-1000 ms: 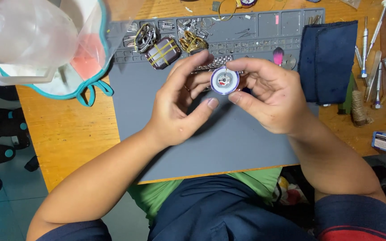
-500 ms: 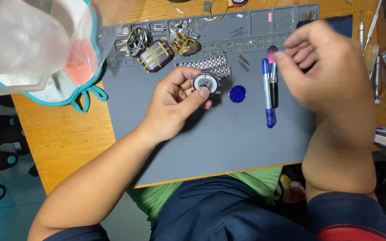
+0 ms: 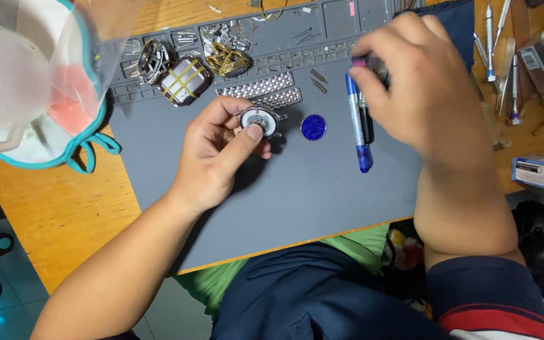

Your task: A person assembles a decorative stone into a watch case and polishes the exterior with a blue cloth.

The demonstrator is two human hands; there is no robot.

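— Steel, round and shiny: is that what your left hand [image 3: 218, 151] has?

— Yes. Your left fingers are pinched around a small round watch case [image 3: 258, 121], thumb pressed on its face, at the middle of the grey rubber mat [image 3: 297, 201]. A silver mesh band [image 3: 266, 91] lies just behind it.

— And your right hand [image 3: 420, 94]?

— It is curled closed over the top of a slim dark tool with a pink cap [image 3: 366, 66]; most of that tool is hidden under your fingers. A blue pen-shaped tool [image 3: 357, 123] lies flat on the mat just beside it.

— Anything between your hands?

— A small blue disc [image 3: 313, 126], glossy and flat on the mat, apart from both hands.

— What sits in the mat's moulded compartments?

— At the far edge, a square dark watch with gold bars [image 3: 185, 80], a round steel watch [image 3: 152, 60] and a gold piece [image 3: 228, 61], plus tiny metal bits too small to tell. The mat rests on an orange wooden table [image 3: 64, 214].
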